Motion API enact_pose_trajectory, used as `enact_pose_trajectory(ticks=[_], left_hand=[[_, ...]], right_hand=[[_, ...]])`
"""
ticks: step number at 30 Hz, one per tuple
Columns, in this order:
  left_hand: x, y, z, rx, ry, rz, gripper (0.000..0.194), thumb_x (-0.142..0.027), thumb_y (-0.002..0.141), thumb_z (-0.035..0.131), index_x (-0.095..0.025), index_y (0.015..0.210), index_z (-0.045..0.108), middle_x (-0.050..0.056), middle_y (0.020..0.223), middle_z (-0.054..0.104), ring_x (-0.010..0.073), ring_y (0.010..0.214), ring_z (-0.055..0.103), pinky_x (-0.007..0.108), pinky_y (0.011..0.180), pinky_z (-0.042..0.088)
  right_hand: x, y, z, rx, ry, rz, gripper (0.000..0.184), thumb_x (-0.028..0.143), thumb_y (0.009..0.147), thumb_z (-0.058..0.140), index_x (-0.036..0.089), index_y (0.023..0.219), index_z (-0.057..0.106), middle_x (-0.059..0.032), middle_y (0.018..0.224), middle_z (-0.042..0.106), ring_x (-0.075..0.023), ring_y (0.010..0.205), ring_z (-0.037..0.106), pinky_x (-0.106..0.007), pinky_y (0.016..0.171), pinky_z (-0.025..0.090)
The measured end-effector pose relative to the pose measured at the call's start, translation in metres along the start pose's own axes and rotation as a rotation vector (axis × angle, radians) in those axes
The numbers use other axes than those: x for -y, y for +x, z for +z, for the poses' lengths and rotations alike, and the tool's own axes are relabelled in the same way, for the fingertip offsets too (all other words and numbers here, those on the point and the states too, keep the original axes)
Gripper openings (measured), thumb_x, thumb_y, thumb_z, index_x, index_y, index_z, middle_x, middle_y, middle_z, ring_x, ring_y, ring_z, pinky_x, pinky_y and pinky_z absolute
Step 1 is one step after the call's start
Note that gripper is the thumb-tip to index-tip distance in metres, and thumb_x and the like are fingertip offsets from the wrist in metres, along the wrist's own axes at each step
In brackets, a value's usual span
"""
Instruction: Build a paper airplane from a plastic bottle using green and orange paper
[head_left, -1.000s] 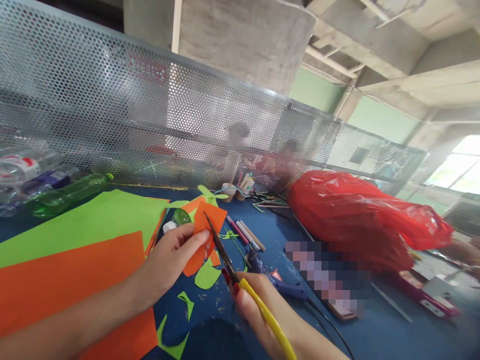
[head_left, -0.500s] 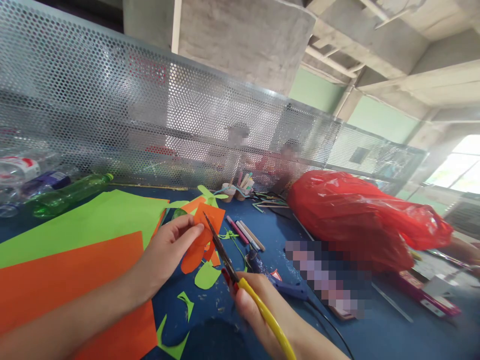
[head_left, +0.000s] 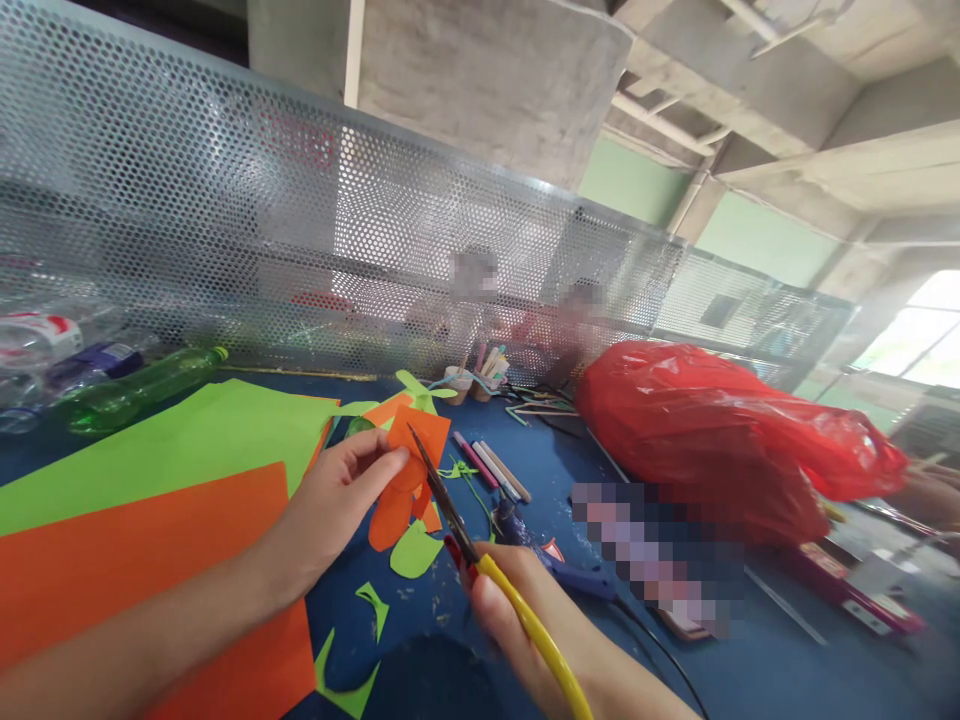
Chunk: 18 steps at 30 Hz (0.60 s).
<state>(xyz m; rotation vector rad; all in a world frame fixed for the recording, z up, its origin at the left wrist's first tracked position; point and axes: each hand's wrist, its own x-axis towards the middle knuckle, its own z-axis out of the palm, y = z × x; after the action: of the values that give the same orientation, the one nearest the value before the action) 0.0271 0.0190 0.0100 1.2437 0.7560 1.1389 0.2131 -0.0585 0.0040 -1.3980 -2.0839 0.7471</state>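
Note:
My left hand pinches a piece of orange paper that is partly cut, with a rounded flap hanging below the fingers. In my right hand are scissors with a yellow and red handle. Their blades lie against the orange paper, the tip near its upper part; whether they are fully closed I cannot tell. Beneath, a rounded green paper cutout lies on the blue table. A green paper shape with petals stands just behind the held piece.
Large green sheets and an orange sheet cover the left side. Plastic bottles lie behind them. Several markers, a blue glue gun with its cord, and a red plastic bag occupy the right. A perforated metal screen borders the back.
My left hand has shifted slightly left and down with the orange paper, and its lower flap has swung. The scissors and my right hand have hardly moved.

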Motion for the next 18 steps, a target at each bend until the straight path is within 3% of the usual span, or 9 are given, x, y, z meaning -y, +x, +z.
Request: enact_pose_trajectory(ticks=[8,12,18], left_hand=[[0.0023,0.0012,-0.0012,0.021,-0.01,0.03,0.017,-0.038,0.081,0.061,-0.021,0.081,0.062,-0.001,0.08,0.069,0.017,0.081,0.063,0.029,0.077,0.048],[0.004,0.0033,-0.0024,0.016,0.064,0.083,0.018,-0.037,0.08,0.061,-0.02,0.086,0.066,0.0,0.082,0.069,0.0165,0.078,0.062,0.029,0.076,0.048],[0.0064,0.0023,-0.0015,0.058,0.118,0.06,0.021,-0.036,0.079,0.061,-0.02,0.09,0.069,0.001,0.08,0.069,0.016,0.072,0.061,0.029,0.069,0.048]], right_hand=[[-0.0006,0.0037,-0.002,0.0,-0.007,-0.016,0.065,0.077,0.084,0.013,0.02,0.067,0.041,0.0028,0.062,0.033,-0.0123,0.056,0.029,-0.025,0.049,0.027],[-0.004,0.0033,-0.0006,0.024,-0.018,-0.069,0.061,0.071,0.088,0.012,0.02,0.069,0.04,0.0012,0.063,0.042,-0.0119,0.055,0.034,-0.025,0.051,0.031],[-0.0027,0.0057,-0.0068,0.058,-0.035,-0.157,0.065,0.069,0.09,0.011,0.018,0.083,0.051,-0.0066,0.076,0.056,-0.0165,0.064,0.045,-0.028,0.059,0.038]])
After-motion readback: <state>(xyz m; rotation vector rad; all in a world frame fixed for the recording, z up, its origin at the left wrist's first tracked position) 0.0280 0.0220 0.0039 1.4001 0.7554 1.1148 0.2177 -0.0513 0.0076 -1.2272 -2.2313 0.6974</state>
